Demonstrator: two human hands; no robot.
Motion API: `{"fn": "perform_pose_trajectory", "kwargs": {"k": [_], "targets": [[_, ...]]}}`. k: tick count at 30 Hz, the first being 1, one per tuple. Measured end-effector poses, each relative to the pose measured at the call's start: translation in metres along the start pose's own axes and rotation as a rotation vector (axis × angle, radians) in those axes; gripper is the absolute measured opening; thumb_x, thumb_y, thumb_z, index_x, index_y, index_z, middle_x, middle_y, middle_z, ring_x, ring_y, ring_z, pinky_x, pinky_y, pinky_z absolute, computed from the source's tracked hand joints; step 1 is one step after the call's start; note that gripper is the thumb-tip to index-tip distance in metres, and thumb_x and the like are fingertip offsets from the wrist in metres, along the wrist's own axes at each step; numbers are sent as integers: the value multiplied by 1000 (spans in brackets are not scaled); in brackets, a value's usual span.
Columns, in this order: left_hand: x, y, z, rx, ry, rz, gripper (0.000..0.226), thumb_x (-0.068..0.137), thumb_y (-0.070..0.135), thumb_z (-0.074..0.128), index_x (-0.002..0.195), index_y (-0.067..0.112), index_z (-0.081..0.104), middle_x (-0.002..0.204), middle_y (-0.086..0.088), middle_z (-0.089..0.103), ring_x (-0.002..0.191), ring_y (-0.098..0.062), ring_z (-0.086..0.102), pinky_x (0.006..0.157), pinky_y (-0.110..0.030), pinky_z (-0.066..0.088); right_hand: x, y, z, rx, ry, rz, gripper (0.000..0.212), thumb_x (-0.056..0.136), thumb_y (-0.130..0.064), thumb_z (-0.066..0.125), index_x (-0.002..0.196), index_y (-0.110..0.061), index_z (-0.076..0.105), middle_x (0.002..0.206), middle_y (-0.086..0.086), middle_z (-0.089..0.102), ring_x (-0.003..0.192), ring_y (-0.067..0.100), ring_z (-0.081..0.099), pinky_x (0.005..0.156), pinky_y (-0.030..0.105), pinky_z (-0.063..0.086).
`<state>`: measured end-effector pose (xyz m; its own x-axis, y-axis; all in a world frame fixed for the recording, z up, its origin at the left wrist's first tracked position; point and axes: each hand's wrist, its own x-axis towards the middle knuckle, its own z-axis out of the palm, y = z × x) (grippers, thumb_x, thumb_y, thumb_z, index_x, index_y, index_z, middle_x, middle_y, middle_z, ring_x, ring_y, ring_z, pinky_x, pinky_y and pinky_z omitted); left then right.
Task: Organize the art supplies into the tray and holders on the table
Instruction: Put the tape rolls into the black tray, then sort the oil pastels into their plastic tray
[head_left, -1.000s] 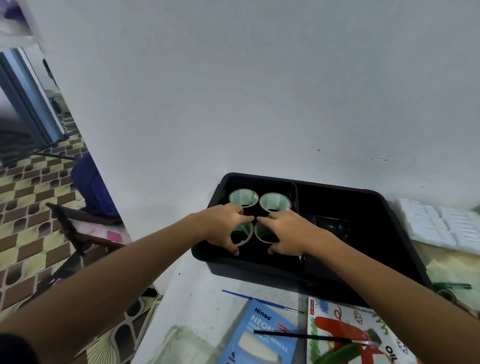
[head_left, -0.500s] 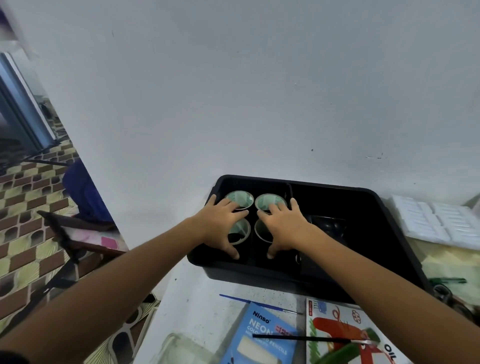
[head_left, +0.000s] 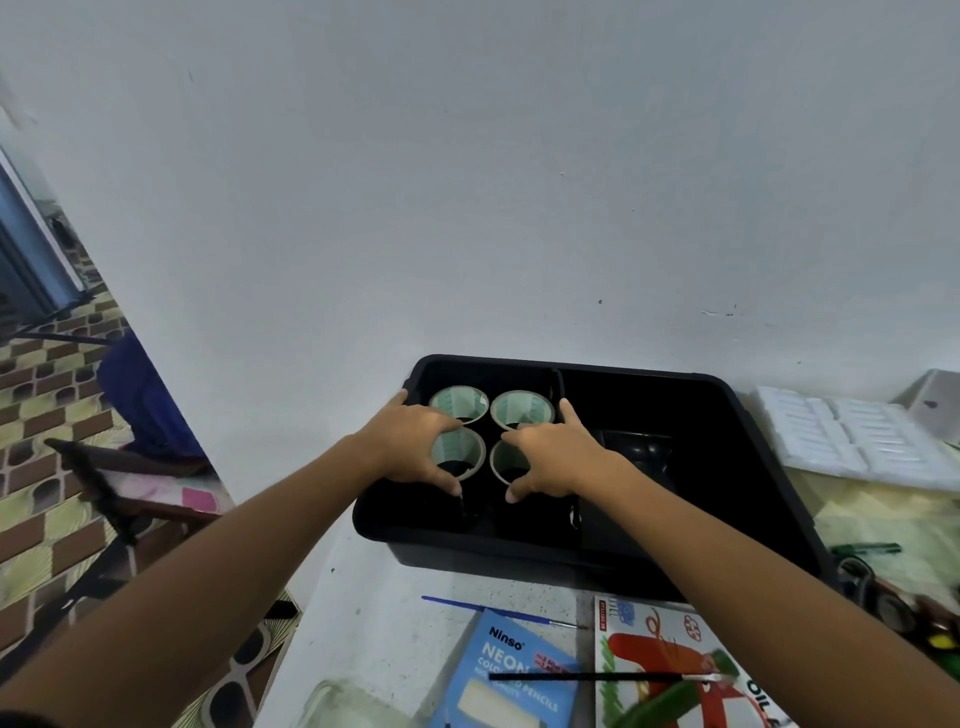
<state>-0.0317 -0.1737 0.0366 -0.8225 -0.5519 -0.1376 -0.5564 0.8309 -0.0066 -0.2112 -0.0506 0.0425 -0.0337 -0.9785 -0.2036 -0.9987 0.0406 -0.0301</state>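
Note:
A black tray (head_left: 727, 387) stands against the wall, split by a divider. Its left compartment holds four round holders with pale green insides, set two by two. My left hand (head_left: 410, 447) wraps the near-left holder (head_left: 457, 452), thumb on its near side and fingers behind it, below the rear-left holder (head_left: 460, 402). My right hand (head_left: 558, 454) wraps the near-right holder (head_left: 506, 460) the same way, below the rear-right holder (head_left: 522, 408). In front of the tray lie a blue brush (head_left: 498, 610), a black brush (head_left: 597, 676), a blue pencil box (head_left: 511, 670) and an oil pastel box (head_left: 670, 670).
A white palette (head_left: 852, 439) lies right of the tray, with a green pen (head_left: 865, 548) and dark small items nearer me. The table's left edge drops to a tiled floor with a wooden chair (head_left: 130, 467). A clear plastic piece (head_left: 337, 706) sits at the bottom.
Both hands stay on the near pair of holders. Their fingers have spread a little wider, and my left index finger now reaches the tray's far-left rim.

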Motion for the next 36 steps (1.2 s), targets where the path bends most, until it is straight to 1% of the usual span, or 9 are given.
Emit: {"fn": "perform_pose_trajectory", "kwargs": {"k": [6, 13, 17, 19, 21, 24, 27, 33, 36], "targets": [[-2, 5, 10, 69, -20, 46, 101, 73, 79, 54, 154, 28, 20, 157, -1, 26, 145, -21, 18, 116, -57, -8, -1, 5, -3, -34, -85, -27, 91, 75, -61, 69, 149, -24, 31, 150, 4, 42, 141, 24, 35, 115, 57, -14], [-2, 11, 11, 125, -40, 23, 98, 77, 78, 52, 153, 25, 21, 156, 0, 29, 145, -19, 23, 114, -60, -9, 2, 0, 4, -170, -3, -13, 85, 71, -53, 77, 142, -22, 41, 137, 2, 55, 129, 24, 48, 116, 58, -1], [-6, 23, 4, 81, -89, -26, 96, 79, 68, 60, 154, 24, 19, 159, -3, 24, 146, -22, 19, 114, -62, -9, -8, 5, 0, -3, 7, -35, 87, 76, -55, 72, 148, -22, 36, 146, 4, 46, 138, 24, 38, 116, 57, -5], [-13, 35, -3, 26, -52, -5, 95, 81, 60, 64, 155, 23, 18, 159, -6, 22, 147, -23, 18, 116, -60, -5, -21, 6, -6, 280, 115, -66, 76, 83, -51, 69, 146, -19, 41, 149, 4, 44, 140, 23, 35, 120, 51, 6], [-25, 54, -13, -53, 108, 120, 86, 83, 50, 66, 153, 20, 25, 155, -7, 30, 144, -23, 25, 118, -55, 4, -42, 10, -12, 461, 306, -137, 58, 88, -39, 67, 139, -15, 50, 141, 4, 51, 133, 20, 44, 115, 38, 29], [-45, 88, -32, -144, 354, 387, 72, 85, 46, 67, 144, 13, 44, 143, -5, 45, 133, -21, 39, 115, -40, 25, -89, 17, -14, 394, 520, -251, 44, 92, -32, 62, 132, -15, 55, 127, 2, 58, 117, 14, 53, 100, 29, 43], [-64, 130, -42, -79, 424, 549, 67, 87, 48, 65, 137, 6, 51, 138, -9, 49, 129, -23, 44, 113, -33, 30, -144, 31, -6, 245, 656, -308, 41, 91, -27, 60, 129, -10, 57, 118, 5, 60, 107, 19, 58, 89, 35, 52], [-95, 213, -1, -46, 497, 717, 50, 91, 41, 62, 118, -1, 65, 120, -18, 61, 107, -34, 59, 87, -42, 49, -231, 56, 42, -17, 725, -448, 28, 86, -11, 63, 111, 0, 67, 101, 15, 65, 84, 28, 62, 71, 37, 54], [-105, 241, 36, -97, 389, 663, 57, 94, 49, 54, 130, 4, 57, 128, -13, 58, 116, -29, 54, 98, -39, 45, -262, 69, 73, 2, 591, -460, 38, 89, -24, 59, 117, 0, 65, 109, 16, 64, 92, 30, 62, 75, 40, 54]]}}
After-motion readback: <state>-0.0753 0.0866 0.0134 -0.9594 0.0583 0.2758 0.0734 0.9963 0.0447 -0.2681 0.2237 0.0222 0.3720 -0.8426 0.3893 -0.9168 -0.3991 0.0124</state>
